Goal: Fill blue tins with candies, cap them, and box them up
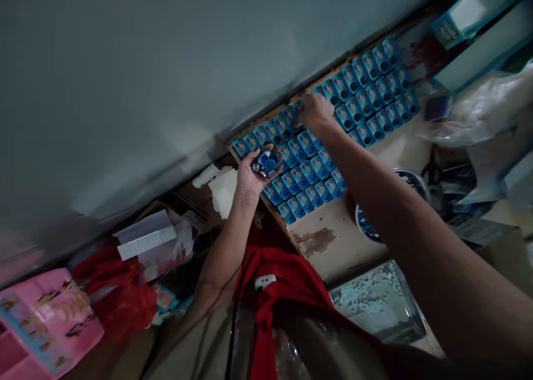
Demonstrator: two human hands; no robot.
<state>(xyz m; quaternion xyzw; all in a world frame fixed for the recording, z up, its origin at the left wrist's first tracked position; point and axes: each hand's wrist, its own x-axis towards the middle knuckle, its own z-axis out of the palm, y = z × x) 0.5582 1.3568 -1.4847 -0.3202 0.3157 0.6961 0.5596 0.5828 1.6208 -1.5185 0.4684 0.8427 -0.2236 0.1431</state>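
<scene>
My left hand (pixel 249 177) is cupped palm up over the near left corner of the table. Several small round blue cups (pixel 270 164) with silvery sides lie in it, held by the curled fingers. Further along, my right hand (pixel 317 111) reaches down to the back row of blue printed cards (pixel 308 172), its fingers bent together. What sits between those fingertips is hidden. The cards lie in close rows. Many at the near left carry a bright blue disc, while those at the far right show a dark round spot.
A round bowl (pixel 361 231) of blue pieces stands beneath my right forearm. Near my lap is a clear tray (pixel 375 324) with small pale bits. Plastic bags (pixel 478 114) and boxes crowd the right; a pink printed box (pixel 54 324) lies left. The wall (pixel 145 64) runs behind the table.
</scene>
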